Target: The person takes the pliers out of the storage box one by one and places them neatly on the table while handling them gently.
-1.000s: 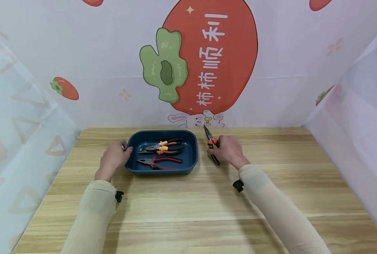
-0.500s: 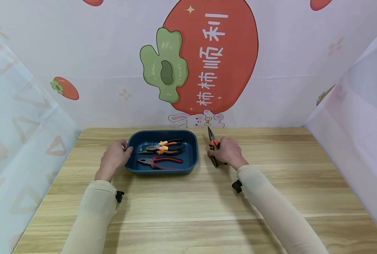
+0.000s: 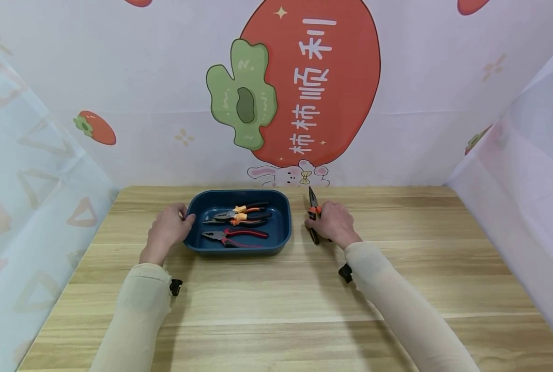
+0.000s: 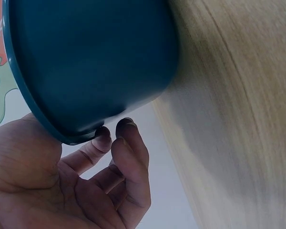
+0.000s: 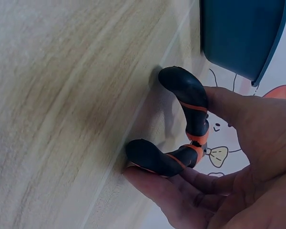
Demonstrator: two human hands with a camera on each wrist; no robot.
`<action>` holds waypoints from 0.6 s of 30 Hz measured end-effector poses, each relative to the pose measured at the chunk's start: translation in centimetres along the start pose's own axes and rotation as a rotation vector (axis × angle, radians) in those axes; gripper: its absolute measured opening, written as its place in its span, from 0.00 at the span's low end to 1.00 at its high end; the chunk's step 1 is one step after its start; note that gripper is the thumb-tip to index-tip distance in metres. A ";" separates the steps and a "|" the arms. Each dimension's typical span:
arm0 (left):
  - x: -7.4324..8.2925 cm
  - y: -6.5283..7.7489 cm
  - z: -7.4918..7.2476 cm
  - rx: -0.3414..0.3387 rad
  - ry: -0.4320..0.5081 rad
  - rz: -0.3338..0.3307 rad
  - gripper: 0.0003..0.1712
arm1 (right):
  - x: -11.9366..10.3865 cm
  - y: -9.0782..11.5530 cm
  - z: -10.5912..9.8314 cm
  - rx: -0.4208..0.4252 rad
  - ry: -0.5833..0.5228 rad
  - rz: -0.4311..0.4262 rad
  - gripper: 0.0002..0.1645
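On the wooden table stands a dark blue box (image 3: 236,252), its wall (image 4: 95,52) filling much of the left wrist view. My left hand (image 3: 166,232) pinches its left rim, with the fingers curled beneath the edge. To the right of the box, my right hand (image 3: 334,225) grips long-nose pliers (image 3: 313,199). Their tips point to the back wall. Between thumb and fingers, the black-and-orange handles (image 5: 183,88) are spread apart in the right wrist view, low over the table. Inside the box lie red-and-black pliers (image 3: 225,235) and yellow-orange pliers (image 3: 248,219), partly overlapping another similar pair (image 3: 250,207).
A printed cloth wall (image 3: 165,103) with a large red persimmon rises behind the table's far edge. Cloth panels close off the left (image 3: 25,181) and right (image 3: 527,170) sides. The wooden tabletop (image 3: 258,310) stretches in front of the box.
The long-nose pliers have swung in my right hand, their tips shifting right, and the handles have turned. My left hand and the box have stayed in place.
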State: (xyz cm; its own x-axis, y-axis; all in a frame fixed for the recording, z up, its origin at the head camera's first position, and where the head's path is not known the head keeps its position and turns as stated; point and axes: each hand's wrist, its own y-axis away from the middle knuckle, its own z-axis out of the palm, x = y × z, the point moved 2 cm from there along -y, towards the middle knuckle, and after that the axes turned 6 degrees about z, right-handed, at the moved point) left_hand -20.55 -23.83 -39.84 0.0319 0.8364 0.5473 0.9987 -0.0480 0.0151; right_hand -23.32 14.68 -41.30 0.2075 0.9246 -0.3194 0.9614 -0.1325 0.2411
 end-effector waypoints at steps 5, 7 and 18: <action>0.0 0.0 0.0 0.003 0.000 0.002 0.14 | -0.1 -0.2 0.1 0.002 0.011 0.017 0.26; 0.0 0.0 0.0 0.002 0.000 0.001 0.14 | -0.1 -0.3 0.2 0.000 0.014 0.019 0.26; 0.2 0.1 -0.1 0.006 0.008 0.000 0.14 | -0.2 -0.6 0.5 -0.002 0.047 0.025 0.25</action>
State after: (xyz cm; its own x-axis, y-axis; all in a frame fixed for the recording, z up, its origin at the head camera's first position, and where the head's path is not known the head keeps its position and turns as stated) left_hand -20.41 -23.73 -39.67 0.0312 0.8322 0.5536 0.9990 -0.0445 0.0107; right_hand -23.89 14.38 -41.83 0.2228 0.9368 -0.2696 0.9556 -0.1553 0.2503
